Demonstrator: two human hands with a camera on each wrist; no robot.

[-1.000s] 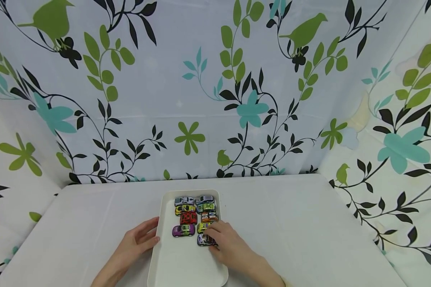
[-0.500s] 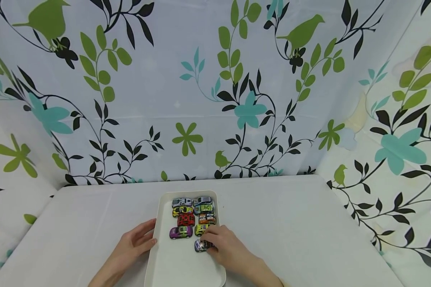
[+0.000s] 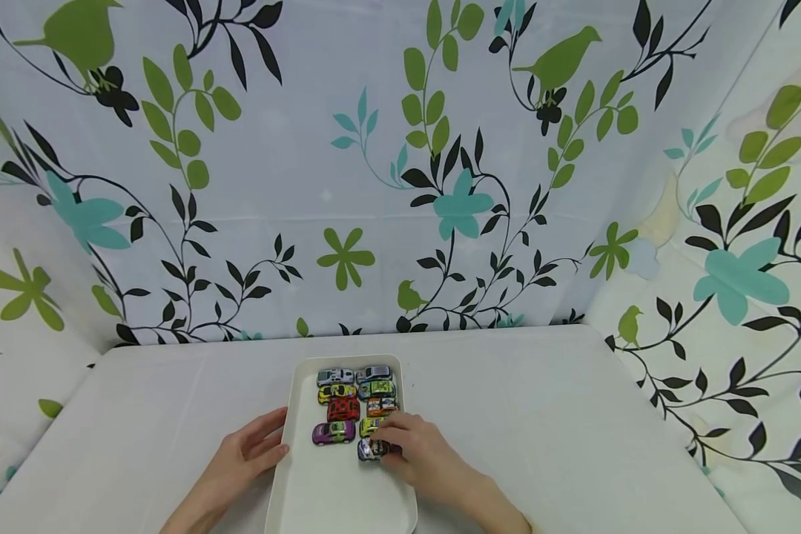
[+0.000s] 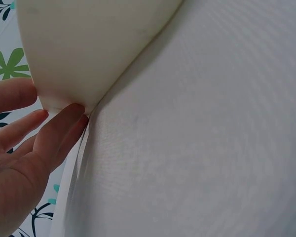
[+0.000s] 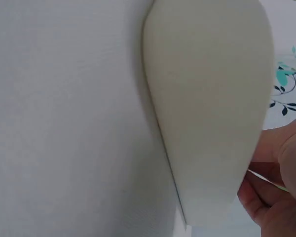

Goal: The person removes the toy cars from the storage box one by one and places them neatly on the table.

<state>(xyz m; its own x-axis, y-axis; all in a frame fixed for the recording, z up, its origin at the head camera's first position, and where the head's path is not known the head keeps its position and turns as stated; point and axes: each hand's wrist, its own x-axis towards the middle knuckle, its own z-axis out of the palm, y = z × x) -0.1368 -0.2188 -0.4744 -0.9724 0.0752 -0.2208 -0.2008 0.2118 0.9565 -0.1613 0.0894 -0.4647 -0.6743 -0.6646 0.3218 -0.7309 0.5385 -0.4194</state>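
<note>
A white rectangular tray (image 3: 334, 493) lies on the table with toy cars in two columns in its far half. My right hand (image 3: 423, 454) pinches a dark, multicoloured toy car (image 3: 368, 449) at the near end of the right column; my fingers hide part of it. Just beyond it sits a yellow toy car (image 3: 368, 426), partly covered by the same hand. A purple toy car (image 3: 334, 432) ends the left column. My left hand (image 3: 240, 454) touches the tray's left side with extended fingertips. In the right wrist view, the tray wall (image 5: 207, 98) hides the cars.
Farther up the tray are a red car (image 3: 343, 409), an orange car (image 3: 381, 406) and several others. The white tabletop (image 3: 521, 415) extends on both sides. A leaf-and-bird patterned cloth (image 3: 260, 193) hangs behind and at the sides.
My right hand has drawn the dark toy car slightly towards me, then moved it back up close to the yellow car. My left hand has stayed at the tray's side.
</note>
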